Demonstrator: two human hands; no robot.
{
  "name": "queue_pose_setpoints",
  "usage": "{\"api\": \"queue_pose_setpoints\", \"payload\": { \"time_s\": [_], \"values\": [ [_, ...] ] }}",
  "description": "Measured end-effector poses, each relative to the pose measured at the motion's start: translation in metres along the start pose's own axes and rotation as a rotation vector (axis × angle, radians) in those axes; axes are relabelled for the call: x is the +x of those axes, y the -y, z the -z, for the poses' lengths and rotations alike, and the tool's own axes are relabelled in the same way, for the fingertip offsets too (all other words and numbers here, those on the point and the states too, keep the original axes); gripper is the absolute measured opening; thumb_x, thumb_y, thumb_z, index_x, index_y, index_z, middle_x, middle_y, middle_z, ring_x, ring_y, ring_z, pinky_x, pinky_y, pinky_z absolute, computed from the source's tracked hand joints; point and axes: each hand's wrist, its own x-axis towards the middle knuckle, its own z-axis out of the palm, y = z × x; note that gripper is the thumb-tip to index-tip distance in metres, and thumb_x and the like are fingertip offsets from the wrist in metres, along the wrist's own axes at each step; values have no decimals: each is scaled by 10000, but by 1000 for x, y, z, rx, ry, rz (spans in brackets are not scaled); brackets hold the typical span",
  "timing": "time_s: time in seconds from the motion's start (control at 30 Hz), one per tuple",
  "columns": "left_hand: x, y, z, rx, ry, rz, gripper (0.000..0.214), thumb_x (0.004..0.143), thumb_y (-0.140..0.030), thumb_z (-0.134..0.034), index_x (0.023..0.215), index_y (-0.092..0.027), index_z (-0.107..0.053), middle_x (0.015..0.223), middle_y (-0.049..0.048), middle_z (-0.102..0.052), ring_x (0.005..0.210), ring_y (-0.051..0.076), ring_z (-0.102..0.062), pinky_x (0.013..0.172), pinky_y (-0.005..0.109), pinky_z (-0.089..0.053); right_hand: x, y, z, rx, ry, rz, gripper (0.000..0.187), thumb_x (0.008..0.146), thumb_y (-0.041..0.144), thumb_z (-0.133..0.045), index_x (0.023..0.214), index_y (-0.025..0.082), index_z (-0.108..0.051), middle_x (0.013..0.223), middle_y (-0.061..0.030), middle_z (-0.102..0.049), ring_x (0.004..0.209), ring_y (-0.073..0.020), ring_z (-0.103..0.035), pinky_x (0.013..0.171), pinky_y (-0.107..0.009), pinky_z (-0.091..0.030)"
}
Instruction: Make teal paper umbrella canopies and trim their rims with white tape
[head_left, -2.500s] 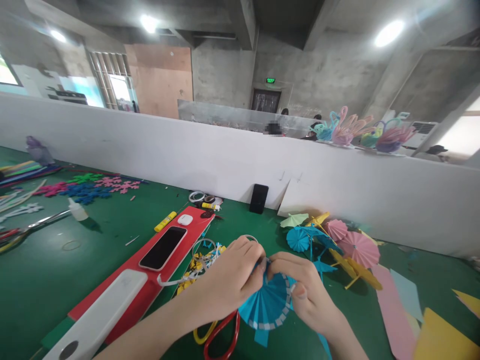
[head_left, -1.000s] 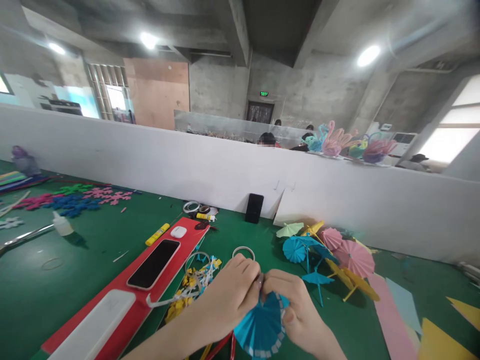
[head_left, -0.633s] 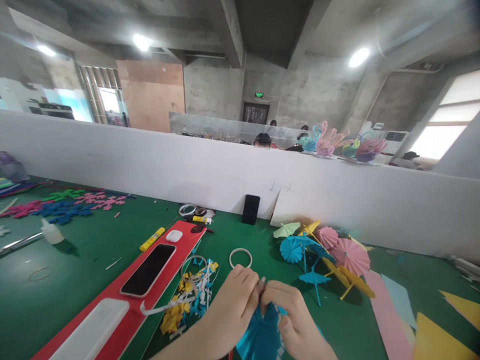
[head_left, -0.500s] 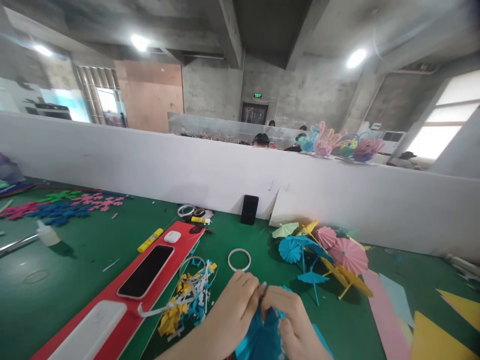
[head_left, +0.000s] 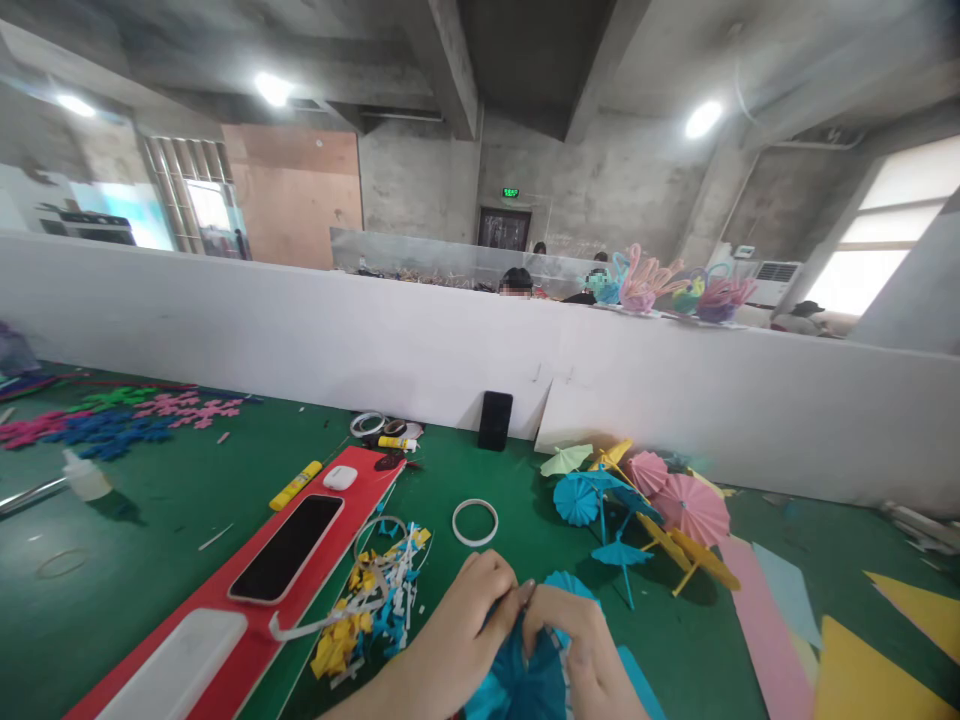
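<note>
At the front edge of the table, a pleated blue paper fan piece (head_left: 523,678) is between my two hands, its lower part cut off by the frame. My left hand (head_left: 480,610) is closed on its upper edge, thumb and fingertips pinched together. From the other side my right hand (head_left: 568,630) grips the same pleated paper with bent fingers, its fingertips meeting the left ones. Another pleated blue paper piece (head_left: 574,595) shows just behind my right hand. A roll of white tape (head_left: 475,523) lies flat beyond my left hand.
Small paper umbrellas (head_left: 619,552) in several colours stand to the right, near coloured paper sheets (head_left: 772,630). Left of my hands are paper scraps (head_left: 375,590) and a red board (head_left: 202,590) bearing a phone (head_left: 289,548). A white partition (head_left: 300,330) runs behind the table.
The view has shifted slightly. My hands keep their pinch on the blue paper, and more of the pleated blue piece behind my right hand shows.
</note>
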Motion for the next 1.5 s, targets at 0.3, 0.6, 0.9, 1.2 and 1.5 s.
{"api": "queue_pose_setpoints", "payload": {
  "time_s": [0.3, 0.6, 0.9, 1.2, 1.5],
  "values": [
    [-5, 9, -10, 4, -55, 45, 257, 953, -302, -310, 723, -207, -374, 816, 27, -478, 786, 156, -470, 726, 307, -444, -7, 0, -1, -22, -26, -20, 662, 911, 601, -109, 628, 199, -551, 595, -28, -554, 565, -166, -554, 556, -261, -436],
    [-1, 7, -2, -10, -37, 43, 176, 932, -346, -383, 835, -210, -438, 865, 27, -490, 841, 165, -488, 769, 311, -441, -11, -13, 5, -11, -15, -34, 611, 931, 564, -162, 717, 204, -607, 681, -42, -624, 655, -177, -606, 631, -280, -481],
    [6, 1, -1, 99, 90, 46, 210, 928, -183, -317, 724, -200, -365, 817, 11, -449, 837, 164, -448, 728, 281, -403, -15, -17, 9, -72, 67, -166, 626, 950, 521, -109, 789, 192, -617, 752, -64, -643, 728, -182, -607, 696, -292, -478],
    [6, 10, -8, 242, 61, -18, 196, 922, -119, -332, 747, -196, -377, 854, 18, -473, 852, 166, -457, 755, 290, -408, -13, -13, 7, -138, 45, -147, 631, 957, 511, -122, 774, 180, -627, 728, -68, -652, 703, -176, -614, 670, -264, -464],
    [3, 17, -13, 285, 17, -25, 175, 896, -83, -341, 775, -196, -397, 889, 34, -486, 873, 180, -466, 762, 311, -414, -20, -16, 8, -132, 128, -210, 540, 980, 449, -154, 828, 205, -611, 808, -58, -653, 790, -167, -612, 726, -248, -451]
  ]
}}
